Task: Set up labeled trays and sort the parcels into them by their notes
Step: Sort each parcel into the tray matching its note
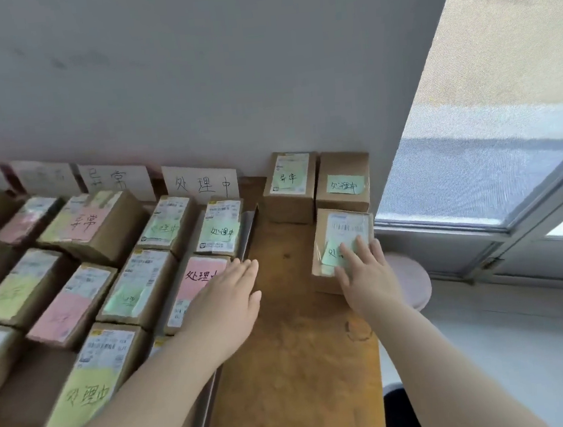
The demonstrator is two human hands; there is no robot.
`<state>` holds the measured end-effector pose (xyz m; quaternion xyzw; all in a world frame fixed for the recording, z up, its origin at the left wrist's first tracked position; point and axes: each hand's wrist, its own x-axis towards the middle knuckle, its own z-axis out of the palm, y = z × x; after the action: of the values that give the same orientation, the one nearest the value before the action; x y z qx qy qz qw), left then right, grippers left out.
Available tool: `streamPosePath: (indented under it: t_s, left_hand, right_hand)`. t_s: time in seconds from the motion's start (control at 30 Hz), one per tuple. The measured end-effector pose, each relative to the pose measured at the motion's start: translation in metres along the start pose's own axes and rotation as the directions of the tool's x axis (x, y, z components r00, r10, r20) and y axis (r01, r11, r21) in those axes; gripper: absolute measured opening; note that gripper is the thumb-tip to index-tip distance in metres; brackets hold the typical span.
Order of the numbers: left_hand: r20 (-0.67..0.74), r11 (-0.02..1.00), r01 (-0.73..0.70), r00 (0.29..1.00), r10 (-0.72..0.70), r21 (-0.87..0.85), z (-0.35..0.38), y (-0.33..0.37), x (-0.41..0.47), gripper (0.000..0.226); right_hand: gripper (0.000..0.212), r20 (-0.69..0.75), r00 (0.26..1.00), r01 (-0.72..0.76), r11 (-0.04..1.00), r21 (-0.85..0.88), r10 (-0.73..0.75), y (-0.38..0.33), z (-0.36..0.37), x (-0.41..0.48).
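Observation:
Three cardboard parcels stand at the table's far right. My right hand [364, 270] lies flat with straight fingers on the nearest parcel [335, 232], covering part of its green note. Behind it sit a parcel with a green note [343, 183] and another with a green note over its white label [291, 186]. My left hand [229, 297] hovers open over the right edge of a dark tray [249, 230], above a parcel with a pink note [199, 279]. Several parcels with pink, green and yellow notes fill the trays to the left. A white label card [200, 183] stands behind this tray.
The brown table [293, 350] has bare wood between the tray and the right-hand parcels. More label cards [117, 181] lean against the grey wall. A round pink stool [412, 280] stands right of the table, below a window [475, 167].

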<state>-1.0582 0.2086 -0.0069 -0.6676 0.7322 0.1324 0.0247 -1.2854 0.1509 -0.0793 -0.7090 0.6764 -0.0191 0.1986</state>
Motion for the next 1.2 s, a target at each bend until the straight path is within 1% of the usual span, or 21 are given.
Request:
streamPosePath:
  t_s: [0.13,0.27,0.33,0.43,0.53,0.6,0.73,0.8,1.07,1.2]
  left_hand:
    - [-0.031,0.996,-0.092,0.995,0.093,0.013,-0.013,0.006,0.065,0.055]
    - [-0.046,0.989,-0.144,0.988,0.146,0.042,-0.025,0.013,0.145,0.056]
    - [-0.047,0.983,-0.173,0.983,0.176,0.060,-0.025,0.017,0.178,0.057]
    - [-0.007,0.972,-0.182,0.983,0.186,0.147,-0.019,0.019,0.217,0.060]
    - [0.093,0.965,-0.173,0.983,0.157,0.197,-0.012,0.017,0.234,0.060]
    - [0.124,0.968,-0.177,0.980,0.157,0.176,-0.008,0.013,0.232,0.059]
    - [0.096,0.954,-0.232,0.972,0.216,0.192,-0.002,0.002,0.213,0.061]
    - [0.106,0.949,-0.254,0.965,0.238,0.187,0.000,-0.002,0.198,0.062]
    - [0.125,0.954,-0.258,0.963,0.240,0.151,0.012,-0.010,0.121,0.062]
    - [0.173,0.951,-0.277,0.952,0.253,0.137,0.018,-0.011,0.076,0.060]
  right_hand:
    - [0.052,0.010,1.000,-0.020,1.000,-0.003,0.020,-0.003,0.000,-0.006]
    - [0.053,0.017,0.998,-0.057,0.998,0.035,0.056,-0.008,-0.002,-0.008]
    - [0.053,0.037,0.997,-0.070,0.997,0.022,0.069,-0.009,-0.005,-0.008]
    - [0.053,0.064,0.995,-0.081,0.997,-0.002,0.081,-0.011,-0.010,-0.007]
    - [0.053,0.071,0.994,-0.081,0.996,-0.021,0.082,-0.013,-0.012,-0.007]
    - [0.052,0.069,0.994,-0.083,0.996,-0.023,0.084,-0.014,-0.013,-0.009]
    - [0.053,0.072,0.994,-0.085,0.996,-0.029,0.087,-0.015,-0.013,-0.014]
    - [0.053,0.080,0.992,-0.094,0.995,-0.023,0.095,-0.015,-0.012,-0.017]
    - [0.052,0.075,0.992,-0.098,0.994,-0.048,0.102,-0.015,-0.008,-0.044]
    - [0.053,0.076,0.992,-0.096,0.994,-0.052,0.099,-0.015,-0.004,-0.065]
